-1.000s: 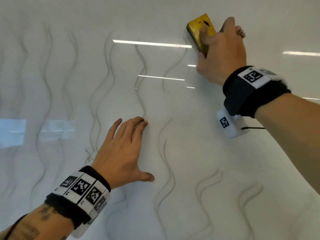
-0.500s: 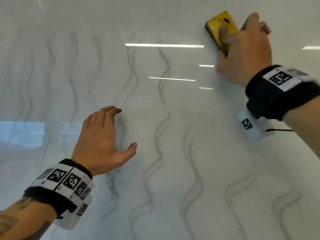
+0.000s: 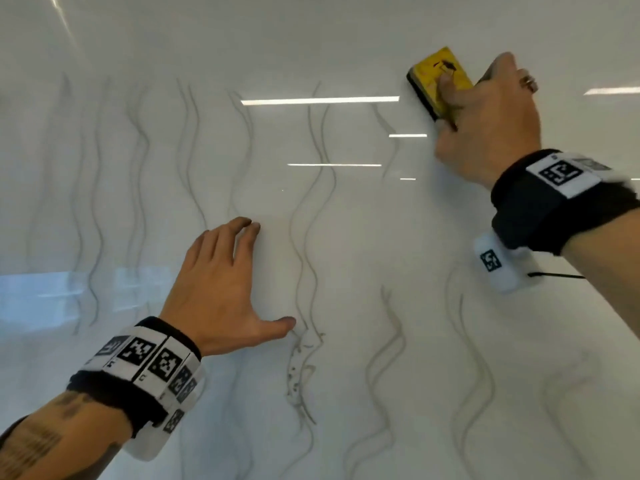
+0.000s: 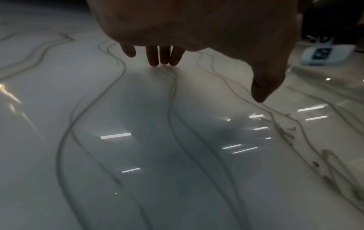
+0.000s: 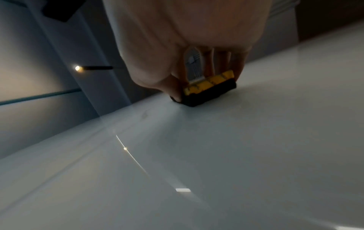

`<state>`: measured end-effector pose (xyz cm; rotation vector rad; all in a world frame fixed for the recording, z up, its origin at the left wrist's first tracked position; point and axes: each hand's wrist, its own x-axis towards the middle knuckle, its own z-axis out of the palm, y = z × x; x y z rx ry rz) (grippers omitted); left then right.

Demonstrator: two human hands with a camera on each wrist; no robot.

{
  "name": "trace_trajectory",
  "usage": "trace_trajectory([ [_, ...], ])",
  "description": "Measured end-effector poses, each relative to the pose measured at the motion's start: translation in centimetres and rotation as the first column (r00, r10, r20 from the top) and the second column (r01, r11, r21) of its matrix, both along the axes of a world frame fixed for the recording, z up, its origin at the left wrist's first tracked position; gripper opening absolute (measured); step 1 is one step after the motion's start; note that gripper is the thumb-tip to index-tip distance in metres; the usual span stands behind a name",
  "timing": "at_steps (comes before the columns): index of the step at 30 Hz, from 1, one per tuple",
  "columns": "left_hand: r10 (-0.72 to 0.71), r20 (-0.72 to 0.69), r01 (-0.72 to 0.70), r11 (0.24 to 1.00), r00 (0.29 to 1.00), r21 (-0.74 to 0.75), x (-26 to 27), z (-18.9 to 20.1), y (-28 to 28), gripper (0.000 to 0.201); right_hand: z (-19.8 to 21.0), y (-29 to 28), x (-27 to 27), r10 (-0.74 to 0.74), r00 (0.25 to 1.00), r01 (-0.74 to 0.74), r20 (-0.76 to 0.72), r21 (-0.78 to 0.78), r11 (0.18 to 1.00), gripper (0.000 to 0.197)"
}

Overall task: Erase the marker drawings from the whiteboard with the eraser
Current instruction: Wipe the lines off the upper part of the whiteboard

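Eraser [image 3: 439, 85], pinched in your right hand [image 3: 488, 133] near the whiteboard's [image 3: 346, 237] upper right, should stay flat and pressed as you sweep across the wavy lines [image 3: 304, 265], while your left hand [image 3: 221, 282], spread, steadies the board.

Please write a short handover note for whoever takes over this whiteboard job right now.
Right hand: grips the yellow-topped, black-felted block eraser, pressed flat on the glossy white whiteboard, upper right.
Left hand: open, fingertips touching the board at centre, holding nothing.
Done: the patch around the eraser looks clean.
Left: grey wavy marker lines across the left, centre and lower board, plus the smudged marks beside the left thumb.
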<state>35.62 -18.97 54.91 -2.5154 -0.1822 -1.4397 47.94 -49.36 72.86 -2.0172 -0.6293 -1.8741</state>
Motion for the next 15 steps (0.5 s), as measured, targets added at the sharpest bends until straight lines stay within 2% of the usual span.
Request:
trace_trajectory([
  [1,0.002,-0.015,-0.002,1.000,1.000,0.011,0.0,0.0,0.3,0.142,-1.0,1.6,-0.5,0.001,1.000,-0.001,0.008,-0.020,1.000,0.057],
  [3,0.007,-0.043,-0.006,1.000,0.999,0.020,0.0,-0.2,0.5,0.149,-6.3,5.4,-1.5,0.068,0.994,-0.050,0.086,-0.195,0.980,0.064],
  [5,0.006,-0.046,-0.005,1.000,0.999,0.026,0.2,-0.2,0.7,0.152,-13.1,8.2,-2.2,0.154,0.984,-0.104,0.086,-0.425,0.899,0.068],
  [6,0.003,-0.046,-0.001,1.000,0.999,0.026,0.3,-0.2,0.7,0.153,-15.2,8.5,-2.4,0.172,0.982,-0.108,0.081,-0.505,0.856,0.067],
  [7,-0.002,-0.048,0.004,1.000,0.999,0.030,0.4,-0.2,0.9,0.153,-15.6,8.2,-2.4,0.181,0.981,-0.106,0.077,-0.566,0.818,0.064],
  [8,-0.005,-0.049,0.006,0.999,0.999,0.037,0.5,-0.2,1.1,0.154,-14.4,7.5,-2.3,0.181,0.980,-0.098,0.078,-0.601,0.793,0.061],
  [10,-0.013,-0.054,0.016,0.999,0.998,0.042,0.5,-0.2,1.4,0.155,-9.8,6.6,-1.7,0.150,0.982,-0.067,0.116,-0.526,0.848,0.056],
  [12,-0.032,-0.053,0.034,0.999,0.998,0.036,0.6,-0.3,1.6,0.155,-3.4,5.6,-1.5,0.070,0.984,-0.018,0.161,-0.303,0.953,0.054],
  [13,-0.044,-0.048,0.045,0.998,0.998,0.033,0.6,-0.4,1.7,0.155,-0.5,5.3,-1.5,0.023,0.991,0.002,0.133,-0.186,0.983,0.053],
  [15,-0.057,-0.041,0.058,0.998,0.998,0.026,0.7,-0.5,1.8,0.155,1.6,6.4,-1.7,0.030,0.999,-0.028,0.039,-0.061,0.998,0.054],
])
